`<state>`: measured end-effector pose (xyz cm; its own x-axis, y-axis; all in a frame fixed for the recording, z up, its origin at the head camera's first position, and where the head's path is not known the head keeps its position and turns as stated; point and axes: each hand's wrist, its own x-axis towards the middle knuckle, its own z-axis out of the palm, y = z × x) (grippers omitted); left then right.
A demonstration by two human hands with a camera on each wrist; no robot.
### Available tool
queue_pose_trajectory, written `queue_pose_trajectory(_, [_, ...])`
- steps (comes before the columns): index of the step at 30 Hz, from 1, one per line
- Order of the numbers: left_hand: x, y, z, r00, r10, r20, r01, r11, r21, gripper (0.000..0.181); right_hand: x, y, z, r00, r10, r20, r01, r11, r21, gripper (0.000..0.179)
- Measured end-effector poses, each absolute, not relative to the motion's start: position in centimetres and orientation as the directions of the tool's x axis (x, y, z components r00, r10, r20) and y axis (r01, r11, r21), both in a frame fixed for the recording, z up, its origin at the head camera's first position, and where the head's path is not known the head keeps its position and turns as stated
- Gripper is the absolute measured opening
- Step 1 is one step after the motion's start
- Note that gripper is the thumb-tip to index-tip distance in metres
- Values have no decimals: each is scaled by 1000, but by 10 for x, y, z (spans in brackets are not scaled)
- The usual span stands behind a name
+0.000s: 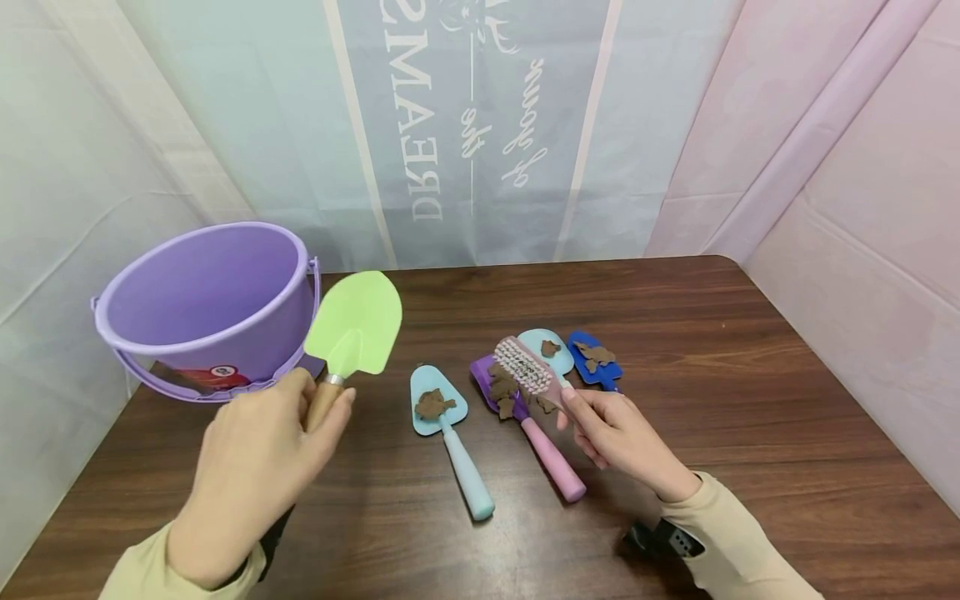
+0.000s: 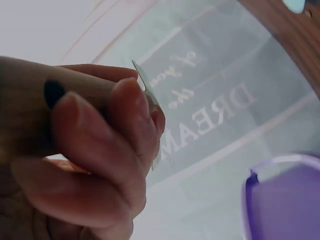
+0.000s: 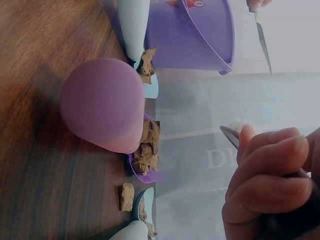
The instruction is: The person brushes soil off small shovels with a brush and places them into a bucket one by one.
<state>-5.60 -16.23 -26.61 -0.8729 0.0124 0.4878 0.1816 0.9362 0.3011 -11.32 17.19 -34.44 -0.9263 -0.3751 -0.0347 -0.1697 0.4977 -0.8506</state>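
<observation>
The fingers of the left hand [image 1: 258,458] curl round a light green, leaf-shaped spade [image 1: 358,321] by its wooden handle, and those of the right hand [image 1: 626,437] pinch a pink brush [image 1: 527,368] by its handle, probably to keep the other ends free. The spade looks smooth and clean, up near the big purple plastic bucket [image 1: 262,352]; the brush's white bristles face up, above a purple shovel [image 1: 480,377] with brown, flaky bits [image 1: 502,385].

A lime-green trowel [image 1: 358,323] with a tan handle [image 1: 322,402], a mauve brush [image 1: 555,392] with white bristles [image 1: 522,365] and a purple bucket [image 1: 273,350] contrast with a dark-brown, wood-grained table [image 1: 720,350].
</observation>
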Motion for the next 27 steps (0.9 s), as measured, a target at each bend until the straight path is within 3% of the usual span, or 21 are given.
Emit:
queue_pose_trajectory(14, [-61, -196, -244, -844, -26, 536, 151, 947, 284, 38, -113, 172, -343, -925, -378, -42, -176, 523, -834, 44])
queue_pose_trajectory(21, [-64, -219, -230, -862, -103, 496, 62, 950, 305, 29, -113, 173, -344, -924, -382, -21, -195, 519, -833, 43])
queue_pose_trajectory(27, [-72, -246, -224, -854, -175, 490, -14, 949, 316, 32, -113, 174, -343, -937, -351, 0, -194, 520, -832, 42])
